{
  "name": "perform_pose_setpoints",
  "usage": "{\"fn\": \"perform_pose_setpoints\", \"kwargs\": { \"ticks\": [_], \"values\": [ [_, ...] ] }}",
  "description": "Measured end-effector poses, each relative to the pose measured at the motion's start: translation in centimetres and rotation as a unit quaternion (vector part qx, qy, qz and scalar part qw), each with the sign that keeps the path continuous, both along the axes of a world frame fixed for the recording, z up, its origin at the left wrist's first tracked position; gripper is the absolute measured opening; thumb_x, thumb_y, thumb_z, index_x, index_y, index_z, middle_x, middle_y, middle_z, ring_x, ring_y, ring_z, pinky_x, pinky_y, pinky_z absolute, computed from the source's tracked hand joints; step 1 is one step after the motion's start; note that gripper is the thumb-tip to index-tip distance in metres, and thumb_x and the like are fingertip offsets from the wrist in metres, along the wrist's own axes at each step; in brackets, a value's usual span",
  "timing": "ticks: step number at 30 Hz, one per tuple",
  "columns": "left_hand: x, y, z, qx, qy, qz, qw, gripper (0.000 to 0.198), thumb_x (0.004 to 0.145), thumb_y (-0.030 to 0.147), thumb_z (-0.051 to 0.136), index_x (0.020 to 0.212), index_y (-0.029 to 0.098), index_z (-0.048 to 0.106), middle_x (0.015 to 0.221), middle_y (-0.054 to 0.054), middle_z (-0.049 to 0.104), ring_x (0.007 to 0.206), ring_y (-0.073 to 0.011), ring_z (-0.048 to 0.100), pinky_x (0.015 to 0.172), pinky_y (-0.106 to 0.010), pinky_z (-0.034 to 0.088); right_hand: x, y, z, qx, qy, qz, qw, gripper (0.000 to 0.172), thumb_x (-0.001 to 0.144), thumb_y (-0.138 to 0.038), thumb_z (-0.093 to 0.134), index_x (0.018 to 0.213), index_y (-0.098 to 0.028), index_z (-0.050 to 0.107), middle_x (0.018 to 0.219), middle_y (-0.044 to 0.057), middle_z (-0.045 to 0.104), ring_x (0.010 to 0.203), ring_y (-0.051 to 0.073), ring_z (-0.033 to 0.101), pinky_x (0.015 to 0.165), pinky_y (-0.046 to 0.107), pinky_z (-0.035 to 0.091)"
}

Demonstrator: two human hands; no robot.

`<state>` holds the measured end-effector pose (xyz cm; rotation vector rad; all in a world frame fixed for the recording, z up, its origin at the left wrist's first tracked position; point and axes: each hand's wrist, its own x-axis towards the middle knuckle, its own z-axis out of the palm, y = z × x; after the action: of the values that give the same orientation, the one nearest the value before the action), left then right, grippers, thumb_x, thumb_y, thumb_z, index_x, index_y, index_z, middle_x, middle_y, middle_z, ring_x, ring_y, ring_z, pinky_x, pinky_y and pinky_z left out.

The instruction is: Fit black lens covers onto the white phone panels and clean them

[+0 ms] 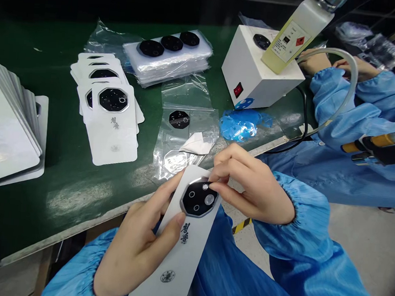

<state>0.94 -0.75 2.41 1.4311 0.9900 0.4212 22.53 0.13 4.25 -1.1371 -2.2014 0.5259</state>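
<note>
My left hand (143,239) grips a white phone back cover (176,263), thumb on its face and fingers behind. Dark lettering and a round emblem mark the cover, which is tilted above my lap. Near its top sits a black octagonal camera panel (198,204) with several round lens openings and a silver rim. The thumb and fingers of my right hand (249,183) are closed in a pinch at the panel's upper right edge. Whatever lies between those fingertips is too small to make out.
Stacked white covers (9,130) and a fanned pile (113,133) lie left on the green bench (63,174). Behind are bagged camera panels (170,60), blue film scraps (239,126) and a white box (253,66) bearing a liquid bottle (293,37). A co-worker's sleeves (340,90) are at right.
</note>
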Motion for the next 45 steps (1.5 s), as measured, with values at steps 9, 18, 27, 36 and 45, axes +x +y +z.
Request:
{"fn": "perform_pose_setpoints", "kwargs": {
  "ticks": [9, 18, 27, 36, 45],
  "values": [
    [0.2, -0.3, 0.5, 0.010, 0.018, 0.013, 1.000, 0.052, 0.090, 0.037, 0.046, 0.140, 0.032, 0.034, 0.062, 0.004, 0.063, 0.052, -0.0126, 0.055, 0.044, -0.017, 0.042, -0.8, -0.2, -0.2, 0.079, -0.105, -0.027, 0.991, 0.008, 0.084, -0.014, 0.052, 0.078, -0.014, 0.058, 0.078, 0.004, 0.055, 0.065, 0.012, 0.051, 0.056, 0.025, 0.041],
    [-0.1, -0.1, -0.5, 0.088, -0.014, -0.040, 0.995, 0.055, 0.092, 0.029, 0.044, 0.143, 0.036, 0.024, 0.055, 0.006, 0.056, 0.043, -0.0102, 0.049, 0.033, -0.014, 0.034, -1.1, -0.2, -0.4, 0.093, -0.148, -0.029, 0.984, 0.015, 0.086, -0.014, 0.045, 0.076, -0.014, 0.056, 0.076, 0.005, 0.056, 0.064, 0.012, 0.053, 0.053, 0.024, 0.041],
    [0.0, 0.2, -0.4, 0.044, -0.040, -0.059, 0.996, 0.055, 0.093, 0.027, 0.041, 0.142, 0.040, 0.020, 0.054, 0.007, 0.057, 0.035, -0.0080, 0.044, 0.029, -0.014, 0.029, -1.1, -0.1, -0.8, 0.011, -0.114, -0.042, 0.993, 0.008, 0.081, -0.013, 0.044, 0.076, -0.017, 0.049, 0.078, 0.003, 0.051, 0.061, 0.009, 0.046, 0.051, 0.021, 0.037],
    [0.0, 0.2, -0.5, 0.086, -0.025, -0.063, 0.994, 0.055, 0.092, 0.025, 0.042, 0.142, 0.038, 0.023, 0.049, 0.009, 0.043, 0.037, -0.0070, 0.038, 0.031, -0.012, 0.028, -0.8, 0.1, -1.2, -0.067, -0.028, -0.027, 0.997, 0.007, 0.080, -0.012, 0.046, 0.076, -0.018, 0.046, 0.077, 0.002, 0.049, 0.068, 0.011, 0.045, 0.057, 0.022, 0.040],
    [-0.1, 0.1, -0.4, 0.042, -0.026, -0.028, 0.998, 0.056, 0.088, 0.028, 0.049, 0.142, 0.028, 0.032, 0.059, 0.003, 0.063, 0.054, -0.0149, 0.059, 0.043, -0.017, 0.046, -0.2, 0.4, -1.0, -0.149, 0.085, -0.018, 0.985, 0.009, 0.086, -0.017, 0.050, 0.078, -0.016, 0.053, 0.078, 0.002, 0.050, 0.070, 0.010, 0.046, 0.062, 0.024, 0.041]
  ]
}}
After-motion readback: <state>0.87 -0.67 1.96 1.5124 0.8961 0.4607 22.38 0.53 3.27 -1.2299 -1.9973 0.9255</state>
